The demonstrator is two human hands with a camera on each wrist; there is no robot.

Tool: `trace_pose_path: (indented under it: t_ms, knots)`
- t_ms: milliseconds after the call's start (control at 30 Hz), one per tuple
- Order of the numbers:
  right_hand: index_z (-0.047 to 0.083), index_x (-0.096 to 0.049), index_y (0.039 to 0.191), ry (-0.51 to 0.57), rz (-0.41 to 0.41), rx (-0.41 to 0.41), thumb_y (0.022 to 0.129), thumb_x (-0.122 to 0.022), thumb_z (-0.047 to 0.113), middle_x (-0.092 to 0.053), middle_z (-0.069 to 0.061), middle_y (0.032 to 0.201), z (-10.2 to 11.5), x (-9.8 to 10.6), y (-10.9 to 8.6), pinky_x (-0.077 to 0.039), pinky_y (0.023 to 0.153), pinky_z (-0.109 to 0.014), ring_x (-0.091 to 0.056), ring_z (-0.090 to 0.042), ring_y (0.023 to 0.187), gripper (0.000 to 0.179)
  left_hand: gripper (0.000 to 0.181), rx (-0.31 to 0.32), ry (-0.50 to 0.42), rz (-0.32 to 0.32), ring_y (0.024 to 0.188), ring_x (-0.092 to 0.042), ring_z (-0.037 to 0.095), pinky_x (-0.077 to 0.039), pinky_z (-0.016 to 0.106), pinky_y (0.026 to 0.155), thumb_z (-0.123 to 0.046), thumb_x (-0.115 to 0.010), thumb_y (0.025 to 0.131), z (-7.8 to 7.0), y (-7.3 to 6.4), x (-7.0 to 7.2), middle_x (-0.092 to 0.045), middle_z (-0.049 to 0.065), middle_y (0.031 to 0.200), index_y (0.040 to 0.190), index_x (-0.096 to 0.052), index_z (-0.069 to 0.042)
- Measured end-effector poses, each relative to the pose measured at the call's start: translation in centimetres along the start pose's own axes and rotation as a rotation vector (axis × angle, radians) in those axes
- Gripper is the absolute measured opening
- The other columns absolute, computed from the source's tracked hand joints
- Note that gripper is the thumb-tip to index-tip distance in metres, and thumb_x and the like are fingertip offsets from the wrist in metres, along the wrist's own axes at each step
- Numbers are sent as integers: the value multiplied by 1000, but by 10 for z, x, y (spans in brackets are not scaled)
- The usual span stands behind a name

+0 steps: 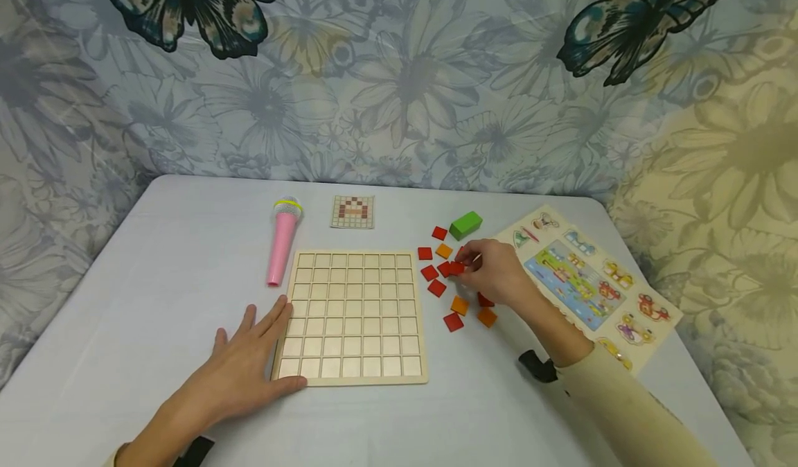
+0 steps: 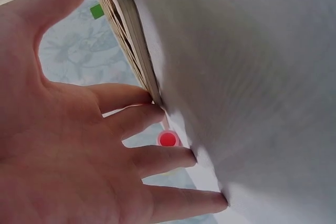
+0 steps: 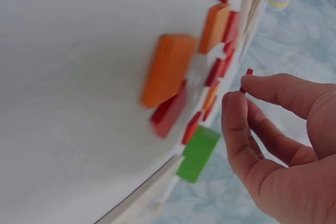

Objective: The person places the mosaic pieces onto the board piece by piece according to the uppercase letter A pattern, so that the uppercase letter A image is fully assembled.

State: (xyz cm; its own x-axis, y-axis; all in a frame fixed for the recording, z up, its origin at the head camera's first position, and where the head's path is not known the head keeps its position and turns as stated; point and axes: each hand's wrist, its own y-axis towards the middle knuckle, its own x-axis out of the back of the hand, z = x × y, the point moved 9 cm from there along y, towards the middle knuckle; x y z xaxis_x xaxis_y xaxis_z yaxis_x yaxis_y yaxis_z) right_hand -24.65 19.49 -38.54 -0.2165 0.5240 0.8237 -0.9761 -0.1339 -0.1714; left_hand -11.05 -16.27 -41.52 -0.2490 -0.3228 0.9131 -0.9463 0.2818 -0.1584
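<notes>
Flowered walls point(image 1: 418, 107), blue-grey turning yellowish on the right, rise behind our white table point(image 1: 134, 314). With the square grid board point(image 1: 352, 309) as the middle of our clock, two dark butterflies point(image 1: 190, 10) show high up, one at eleven o'clock and one between one and two.

At eight o'clock lies our left hand point(image 1: 249, 366), its fingers straight and spread apart, clamped on nothing. Its thumb rests at the board's near left corner; two fingertips touch the left edge, and two more reach down to the table.

Between ten and eleven o'clock we see a pink microphone point(image 1: 283, 242), a yellow ring round its silvery head, which points just past twelve. At twelve o'clock, beyond the board, lies a small card point(image 1: 352, 212) printed with a reddish pattern on a grid.

Just beside the board, from two o'clock round to three, red tiles point(image 1: 436, 287) and orange tiles point(image 1: 459, 305) are scattered loosely on the table. A green block point(image 1: 465, 225) lies at their far end, at two o'clock.

Between two and three o'clock, our right hand point(image 1: 495, 269) has its thumb and fingertip together, clamped on one red tile point(image 3: 249, 72), held above the others. Past it, at three o'clock, a cream picture board point(image 1: 576, 290) lies slanted, partly hidden behind our forearm and pale sleeve point(image 1: 630, 404).
</notes>
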Motion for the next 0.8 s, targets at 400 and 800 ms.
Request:
trace_pose_path:
  t_ms: [400, 800]
  knots:
    - [9, -76, 106, 33, -3, 125, 87, -80, 9, -72, -7, 96, 50, -4, 8, -56, 72, -31, -66, -22, 89, 20, 114, 10, 20, 21, 150, -24, 61, -23, 91, 98, -64, -80, 81, -2, 4, -2, -22, 5, 175, 165, -28, -9]
    - [13, -79, 100, 87, 50, 143, 84, -83, 10, -70, -4, 94, 87, -22, 32, -56, 70, -30, -69, -18, 84, 17, 113, 21, 7, 29, 152, -22, 60, -21, 92, 98, -63, -80, 81, -2, 3, 0, -21, 4, 175, 166, -27, -10]
